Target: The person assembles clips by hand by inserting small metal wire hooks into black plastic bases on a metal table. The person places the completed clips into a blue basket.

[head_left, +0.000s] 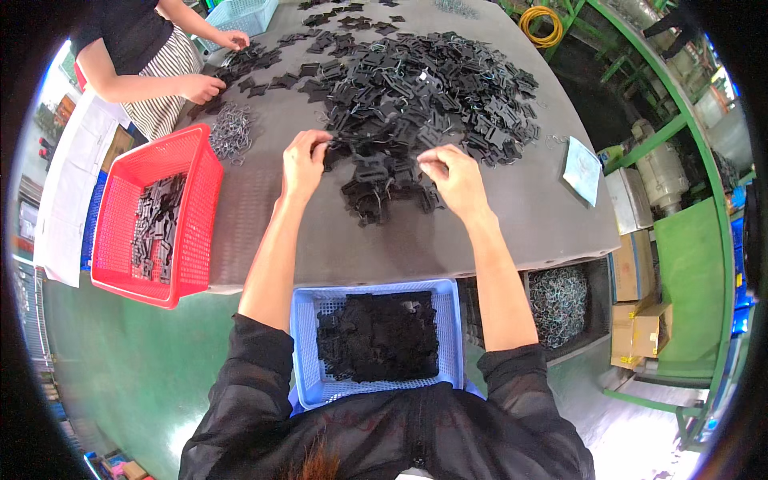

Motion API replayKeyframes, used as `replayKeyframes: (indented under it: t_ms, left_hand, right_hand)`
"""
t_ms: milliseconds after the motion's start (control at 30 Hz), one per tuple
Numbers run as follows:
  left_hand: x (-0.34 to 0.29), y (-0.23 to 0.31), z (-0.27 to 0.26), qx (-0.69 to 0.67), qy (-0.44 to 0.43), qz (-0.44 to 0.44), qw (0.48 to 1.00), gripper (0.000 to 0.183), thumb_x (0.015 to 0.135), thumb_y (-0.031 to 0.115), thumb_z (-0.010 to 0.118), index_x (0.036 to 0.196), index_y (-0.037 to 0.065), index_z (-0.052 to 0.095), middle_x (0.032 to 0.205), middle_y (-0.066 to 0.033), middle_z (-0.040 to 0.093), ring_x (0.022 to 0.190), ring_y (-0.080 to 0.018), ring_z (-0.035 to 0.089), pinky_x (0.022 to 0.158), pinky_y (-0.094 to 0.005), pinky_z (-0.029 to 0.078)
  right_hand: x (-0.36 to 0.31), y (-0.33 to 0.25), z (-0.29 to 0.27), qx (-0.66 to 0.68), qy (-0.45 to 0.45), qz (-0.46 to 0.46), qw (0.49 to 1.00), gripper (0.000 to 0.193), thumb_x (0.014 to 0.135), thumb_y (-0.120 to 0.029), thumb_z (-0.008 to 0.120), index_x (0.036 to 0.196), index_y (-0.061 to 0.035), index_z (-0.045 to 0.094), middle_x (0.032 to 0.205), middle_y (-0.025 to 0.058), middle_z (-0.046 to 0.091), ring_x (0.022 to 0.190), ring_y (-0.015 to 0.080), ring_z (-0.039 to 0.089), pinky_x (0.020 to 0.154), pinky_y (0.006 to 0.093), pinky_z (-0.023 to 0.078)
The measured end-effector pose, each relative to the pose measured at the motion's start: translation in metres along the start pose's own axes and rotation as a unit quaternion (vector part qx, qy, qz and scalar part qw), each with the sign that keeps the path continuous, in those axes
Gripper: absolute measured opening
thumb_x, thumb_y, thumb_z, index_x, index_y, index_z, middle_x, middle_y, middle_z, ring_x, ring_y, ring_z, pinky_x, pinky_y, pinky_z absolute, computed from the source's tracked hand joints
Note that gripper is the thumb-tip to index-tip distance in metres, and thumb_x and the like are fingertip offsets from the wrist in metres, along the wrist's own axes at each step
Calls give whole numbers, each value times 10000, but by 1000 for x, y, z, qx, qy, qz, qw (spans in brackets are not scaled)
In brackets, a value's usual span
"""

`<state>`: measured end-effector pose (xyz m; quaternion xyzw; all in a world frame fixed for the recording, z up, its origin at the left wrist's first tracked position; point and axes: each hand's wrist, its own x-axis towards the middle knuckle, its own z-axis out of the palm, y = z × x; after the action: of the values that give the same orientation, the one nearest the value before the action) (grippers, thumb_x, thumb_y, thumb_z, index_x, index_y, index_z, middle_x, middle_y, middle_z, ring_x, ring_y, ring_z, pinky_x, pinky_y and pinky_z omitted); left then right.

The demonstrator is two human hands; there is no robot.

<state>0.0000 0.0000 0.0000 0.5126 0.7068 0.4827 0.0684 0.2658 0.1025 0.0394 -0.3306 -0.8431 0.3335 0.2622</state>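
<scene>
A big heap of flat black parts (400, 88) with thin metal wire clips among them lies on the grey table. My left hand (302, 166) is at the heap's near left edge, thumb and fingertips pressed together beside a black part; what they pinch is hidden. To its right, my right hand (458, 182) is also closed in a pinch, and I cannot make out what is in it. Between both hands a smaller cluster of black parts (372, 188) lies at the heap's front. Below my forearms, a blue basket (299, 336) holds a dense load of black parts.
A red basket (200, 216) with black parts stands at the table's left edge, near loose wire clips (232, 132). A co-worker's hands (204, 88) handle parts at far left. A pale blue sheet (582, 171) lies right. A bin of wire clips (558, 304) sits under the table edge.
</scene>
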Motion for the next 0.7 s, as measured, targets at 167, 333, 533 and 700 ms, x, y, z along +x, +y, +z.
replayKeyframes:
  t_ms: [167,333,533,700]
  left_hand:
    - [-25,27,6,154,92,173,968,220,760,-4,611,970,57,635,1085,-109,606,1034,-311,556,915,-404,440]
    - [-48,67,32,154,3,175,973,224,789,145,654,1007,99,631,1109,-58,589,1047,-265,539,858,-401,433]
    - [-56,61,52,134,-115,172,969,156,779,209,685,871,84,670,892,-61,650,861,-238,610,771,-379,469]
    - [-44,70,10,-91,15,-14,996,127,828,115,685,914,22,692,773,-48,685,689,-71,597,644,-236,483]
  right_hand:
    - [-13,16,28,-34,43,-20,998,194,815,-99,635,1007,-113,657,978,59,628,880,292,623,738,379,500]
    - [10,11,41,-123,59,8,991,148,817,-148,637,958,-115,668,951,76,639,877,297,634,740,402,507]
    - [30,16,53,-168,82,32,982,113,773,-172,689,844,-84,678,800,110,662,768,304,648,677,397,508]
    - [16,-14,23,83,136,10,987,74,789,-75,678,852,-36,669,733,85,667,636,145,622,595,286,474]
